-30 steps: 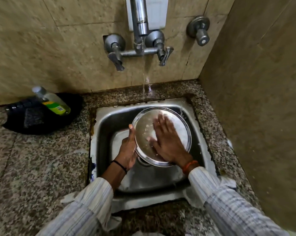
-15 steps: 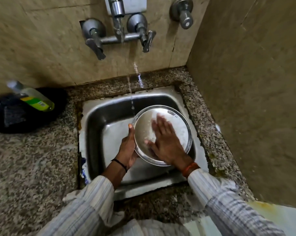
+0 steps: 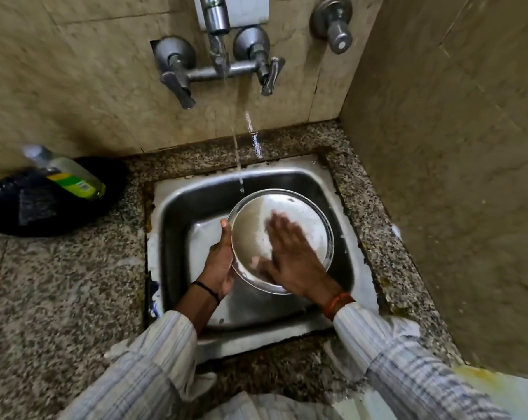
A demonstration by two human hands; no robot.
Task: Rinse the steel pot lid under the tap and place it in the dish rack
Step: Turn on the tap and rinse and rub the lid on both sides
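The round steel pot lid (image 3: 309, 216) is held tilted over the steel sink (image 3: 341, 189), inner face toward me. My left hand (image 3: 220, 262) grips its left rim, thumb up along the edge. My right hand (image 3: 290, 256) lies flat with spread fingers on the lid's inner face, blurred by motion. The wall tap (image 3: 218, 60) runs; a thin stream of water (image 3: 237, 147) falls to the lid's upper left rim. No dish rack is in view.
A dish soap bottle (image 3: 70, 175) lies on a black tray (image 3: 74, 213) on the granite counter (image 3: 59, 286) to the left. A tiled wall (image 3: 453, 177) stands close on the right. A separate valve knob (image 3: 334, 24) sticks out of the back wall.
My right hand has slid across the lid's inner face, fingers now blurred. The lid stays in my left hand under the stream. The camera view has shifted slightly.
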